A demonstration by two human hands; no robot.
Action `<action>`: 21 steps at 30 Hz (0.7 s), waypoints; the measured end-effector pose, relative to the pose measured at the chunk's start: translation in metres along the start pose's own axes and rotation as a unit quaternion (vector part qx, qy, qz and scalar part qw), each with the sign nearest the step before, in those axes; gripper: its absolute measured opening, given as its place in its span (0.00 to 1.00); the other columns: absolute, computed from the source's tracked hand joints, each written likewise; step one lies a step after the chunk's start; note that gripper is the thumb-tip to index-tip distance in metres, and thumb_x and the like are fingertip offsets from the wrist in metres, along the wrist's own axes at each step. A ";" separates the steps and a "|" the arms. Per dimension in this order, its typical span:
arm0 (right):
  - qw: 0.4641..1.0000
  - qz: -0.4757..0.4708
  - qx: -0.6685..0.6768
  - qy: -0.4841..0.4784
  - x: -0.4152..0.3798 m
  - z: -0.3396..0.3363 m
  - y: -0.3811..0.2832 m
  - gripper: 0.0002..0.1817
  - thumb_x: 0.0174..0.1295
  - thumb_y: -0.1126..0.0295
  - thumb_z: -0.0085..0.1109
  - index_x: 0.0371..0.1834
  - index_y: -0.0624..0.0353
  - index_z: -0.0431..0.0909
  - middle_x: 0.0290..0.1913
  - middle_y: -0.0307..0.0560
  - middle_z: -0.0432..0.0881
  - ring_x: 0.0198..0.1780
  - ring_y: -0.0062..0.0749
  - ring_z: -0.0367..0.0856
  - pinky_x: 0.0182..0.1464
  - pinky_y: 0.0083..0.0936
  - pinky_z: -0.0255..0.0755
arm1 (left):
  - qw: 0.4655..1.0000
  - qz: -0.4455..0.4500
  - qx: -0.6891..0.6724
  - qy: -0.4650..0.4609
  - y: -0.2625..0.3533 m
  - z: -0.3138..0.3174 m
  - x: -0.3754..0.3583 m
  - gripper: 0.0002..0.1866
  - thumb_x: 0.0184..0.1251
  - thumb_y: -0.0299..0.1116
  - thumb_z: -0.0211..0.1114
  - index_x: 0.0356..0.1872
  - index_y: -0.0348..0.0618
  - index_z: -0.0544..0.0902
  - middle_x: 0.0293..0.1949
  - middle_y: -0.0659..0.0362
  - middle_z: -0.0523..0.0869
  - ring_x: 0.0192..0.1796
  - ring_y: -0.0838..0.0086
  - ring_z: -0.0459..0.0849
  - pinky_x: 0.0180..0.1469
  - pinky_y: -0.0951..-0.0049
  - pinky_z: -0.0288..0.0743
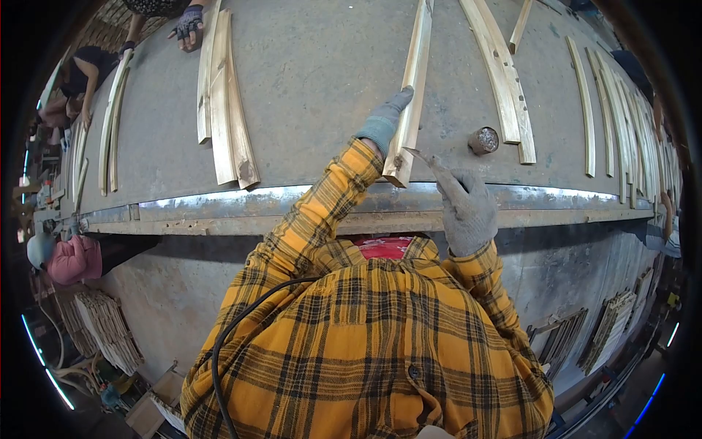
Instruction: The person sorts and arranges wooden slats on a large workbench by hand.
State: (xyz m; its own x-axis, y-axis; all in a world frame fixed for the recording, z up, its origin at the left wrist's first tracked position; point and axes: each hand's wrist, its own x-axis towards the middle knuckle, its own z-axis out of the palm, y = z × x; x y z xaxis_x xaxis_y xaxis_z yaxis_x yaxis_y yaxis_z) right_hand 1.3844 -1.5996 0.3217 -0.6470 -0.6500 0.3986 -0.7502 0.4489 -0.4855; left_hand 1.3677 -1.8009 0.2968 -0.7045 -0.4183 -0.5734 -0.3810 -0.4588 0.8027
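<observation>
My left hand (387,123), in a grey-green glove, is closed around a long pale wooden strip (410,129). The strip points away from me, its near end at the table's front edge. A brown patch marks the wood close to that end. In a grey glove, my right hand (469,211) grips a small putty knife (437,170), whose narrow blade reaches the right side of the strip by the patch. Just beyond the right hand stands a small round brown tin (483,140) with greyish contents.
On the grey table (322,66), paired strips (504,95) lie to the right and more strips (219,110) to the left. A co-worker's gloved hand (188,28) is at the far left. A person in pink (76,260) is at the left; stacked boards (110,331) stand below.
</observation>
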 end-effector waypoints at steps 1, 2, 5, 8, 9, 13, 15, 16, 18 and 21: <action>0.999 -0.027 -0.020 -0.025 0.005 -0.004 -0.001 0.23 0.48 0.77 0.56 0.51 0.48 0.77 0.38 0.40 0.75 0.38 0.34 0.77 0.36 0.28 0.74 | 1.000 0.007 0.012 -0.005 0.000 -0.002 0.001 0.33 0.58 0.58 0.58 0.51 0.35 0.74 0.28 0.51 0.81 0.23 0.72 0.82 0.20 0.75 0.77; 0.996 -0.054 -0.039 -0.051 0.009 -0.005 0.000 0.23 0.48 0.77 0.56 0.51 0.48 0.77 0.37 0.39 0.75 0.38 0.33 0.77 0.36 0.28 0.74 | 1.000 0.015 0.024 -0.009 0.000 -0.004 0.003 0.33 0.58 0.56 0.60 0.56 0.39 0.73 0.30 0.53 0.81 0.25 0.72 0.81 0.25 0.74 0.77; 0.990 -0.093 -0.073 -0.077 0.011 -0.004 0.003 0.23 0.48 0.78 0.55 0.51 0.47 0.76 0.36 0.40 0.74 0.37 0.32 0.76 0.35 0.27 0.74 | 0.999 0.040 0.027 -0.011 -0.001 -0.004 0.002 0.33 0.59 0.54 0.61 0.60 0.41 0.71 0.31 0.54 0.81 0.27 0.73 0.81 0.26 0.74 0.76; 0.985 -0.115 -0.085 -0.100 0.011 -0.011 0.000 0.24 0.48 0.78 0.55 0.52 0.46 0.76 0.35 0.39 0.73 0.36 0.31 0.76 0.34 0.26 0.74 | 0.998 0.050 0.036 -0.015 -0.003 -0.006 0.007 0.32 0.59 0.53 0.61 0.59 0.42 0.72 0.31 0.54 0.81 0.26 0.74 0.80 0.25 0.74 0.75; 0.985 -0.115 -0.085 -0.100 0.011 -0.013 -0.001 0.24 0.48 0.78 0.55 0.52 0.46 0.76 0.35 0.39 0.73 0.36 0.31 0.76 0.34 0.26 0.74 | 0.998 0.049 0.036 -0.015 -0.003 -0.006 0.007 0.32 0.59 0.53 0.61 0.59 0.42 0.72 0.31 0.54 0.81 0.26 0.74 0.80 0.25 0.74 0.75; 0.989 -0.080 0.009 -0.124 0.009 -0.015 0.004 0.22 0.49 0.77 0.57 0.51 0.48 0.78 0.33 0.39 0.75 0.32 0.32 0.76 0.33 0.27 0.73 | 0.998 0.029 0.053 -0.009 0.001 -0.006 -0.001 0.33 0.59 0.57 0.58 0.54 0.38 0.74 0.28 0.52 0.82 0.23 0.73 0.81 0.21 0.75 0.76; 0.986 -0.039 0.086 -0.139 0.005 -0.005 0.009 0.22 0.49 0.77 0.57 0.50 0.49 0.79 0.32 0.40 0.75 0.31 0.32 0.76 0.33 0.27 0.72 | 0.998 0.009 0.054 -0.014 0.000 -0.007 0.000 0.34 0.60 0.60 0.55 0.50 0.33 0.74 0.26 0.50 0.82 0.20 0.72 0.83 0.16 0.76 0.76; 0.985 -0.003 0.133 -0.109 0.001 0.007 0.012 0.21 0.49 0.77 0.58 0.49 0.49 0.79 0.31 0.40 0.76 0.30 0.32 0.76 0.32 0.27 0.71 | 0.999 0.007 0.021 -0.026 -0.004 -0.009 0.002 0.34 0.60 0.59 0.54 0.47 0.32 0.75 0.25 0.49 0.82 0.19 0.71 0.82 0.15 0.76 0.76; 0.980 0.034 0.180 -0.077 -0.002 0.019 0.011 0.20 0.49 0.77 0.59 0.48 0.49 0.80 0.31 0.41 0.76 0.30 0.33 0.76 0.32 0.27 0.71 | 0.999 0.005 -0.010 -0.039 -0.007 -0.010 0.008 0.33 0.60 0.59 0.53 0.44 0.31 0.75 0.23 0.49 0.82 0.17 0.71 0.82 0.14 0.76 0.77; 0.982 0.031 0.189 0.000 -0.007 0.027 -0.007 0.21 0.49 0.77 0.59 0.49 0.47 0.80 0.31 0.41 0.76 0.30 0.33 0.76 0.31 0.26 0.70 | 0.999 -0.003 -0.015 -0.036 -0.010 -0.010 0.013 0.34 0.61 0.60 0.52 0.46 0.31 0.75 0.25 0.48 0.82 0.19 0.70 0.83 0.16 0.77 0.79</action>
State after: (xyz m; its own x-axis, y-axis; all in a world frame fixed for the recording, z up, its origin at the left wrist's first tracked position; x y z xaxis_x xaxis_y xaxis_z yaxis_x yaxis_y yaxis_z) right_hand 1.3985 -1.6149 0.3009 -0.6898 -0.6290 0.3586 -0.6050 0.2288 -0.7626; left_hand 1.3684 -1.8093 0.2799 -0.7441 -0.3573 -0.5644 -0.3689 -0.4846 0.7931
